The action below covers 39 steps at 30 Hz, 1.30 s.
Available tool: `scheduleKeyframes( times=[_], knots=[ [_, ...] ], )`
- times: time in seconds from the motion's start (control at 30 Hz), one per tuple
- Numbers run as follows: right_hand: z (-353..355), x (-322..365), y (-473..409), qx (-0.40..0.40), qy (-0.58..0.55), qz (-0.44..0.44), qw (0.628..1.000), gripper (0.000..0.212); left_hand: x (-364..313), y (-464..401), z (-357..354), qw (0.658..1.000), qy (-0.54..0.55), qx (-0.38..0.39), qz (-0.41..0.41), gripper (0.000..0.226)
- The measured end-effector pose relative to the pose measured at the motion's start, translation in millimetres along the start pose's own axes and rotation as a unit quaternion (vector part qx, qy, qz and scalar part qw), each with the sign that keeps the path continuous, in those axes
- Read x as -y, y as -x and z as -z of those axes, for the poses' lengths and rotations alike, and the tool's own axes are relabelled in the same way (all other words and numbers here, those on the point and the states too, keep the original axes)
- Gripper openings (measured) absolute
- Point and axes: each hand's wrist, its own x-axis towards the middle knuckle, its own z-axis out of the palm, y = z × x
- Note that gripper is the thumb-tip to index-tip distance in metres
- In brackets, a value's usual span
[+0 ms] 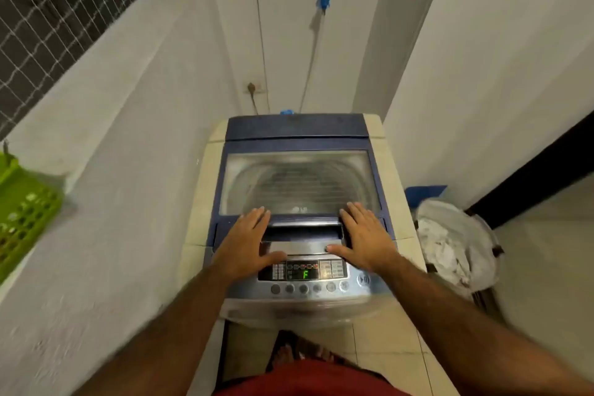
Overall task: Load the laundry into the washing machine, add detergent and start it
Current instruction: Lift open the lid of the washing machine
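A top-loading washing machine (300,135) with a blue frame stands straight ahead, its glass lid (299,182) lying down flat over the steel drum. My left hand (246,241) rests flat on the lid's front edge at the left, fingers straight. My right hand (363,236) lies flat on the same edge at the right. Between them is the lid's handle recess (302,230). The control panel (303,270) below my hands shows a green lit "F" (305,274) above a row of round buttons. No detergent is in view.
A basket with white laundry (450,244) stands on the floor right of the machine, a blue object (424,193) behind it. A green plastic basket (22,206) sits on the ledge at the left. White walls close in on both sides; a hose (313,51) hangs behind.
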Motion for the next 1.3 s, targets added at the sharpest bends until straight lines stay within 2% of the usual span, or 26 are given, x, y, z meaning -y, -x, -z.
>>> scheduleKeyframes(
  times=[0.17, 0.27, 0.37, 0.43, 0.57, 0.7, 0.77, 0.93, 1.13, 1.3],
  knots=[
    [-13, 17, 10, -0.077, -0.008, 0.063, 0.995, 0.08, -4, 16, -22, 0.998, 0.025, -0.05, -0.001, 0.115],
    [-16, 27, 9, -0.129, -0.013, 0.088, 0.988, 0.057, -6, 18, -25, 0.997, 0.028, -0.066, -0.008, 0.105],
    [-14, 37, 7, -0.134, -0.008, 0.093, 0.987, 0.033, -4, 16, -29, 0.997, 0.014, -0.073, -0.019, 0.095],
    [-13, 42, 6, -0.113, -0.021, 0.09, 0.989, 0.027, -2, 13, -29, 0.997, 0.007, -0.071, -0.02, 0.078],
    [-11, 47, 1, -0.05, -0.022, 0.059, 0.997, 0.031, -7, 4, -22, 0.998, -0.029, -0.045, -0.035, 0.057],
    [-15, 47, 0, -0.021, -0.027, 0.034, 0.999, 0.035, -14, -3, -21, 0.997, -0.069, 0.033, -0.01, 0.07],
    [-18, 48, 3, -0.023, -0.034, 0.028, 0.999, 0.036, -16, 0, -24, 0.996, -0.082, 0.046, -0.005, 0.076],
    [-20, 51, 9, -0.017, -0.054, 0.014, 0.998, 0.039, -24, 7, -25, 0.997, -0.071, 0.037, 0.001, 0.078],
    [-10, 56, 14, -0.002, -0.079, 0.002, 0.997, 0.039, -28, 4, -15, 0.998, -0.03, 0.039, 0.026, 0.049],
    [-1, 55, 21, -0.038, -0.077, 0.008, 0.996, 0.043, -32, 5, -6, 0.999, -0.039, -0.019, 0.026, 0.04]
  ],
)
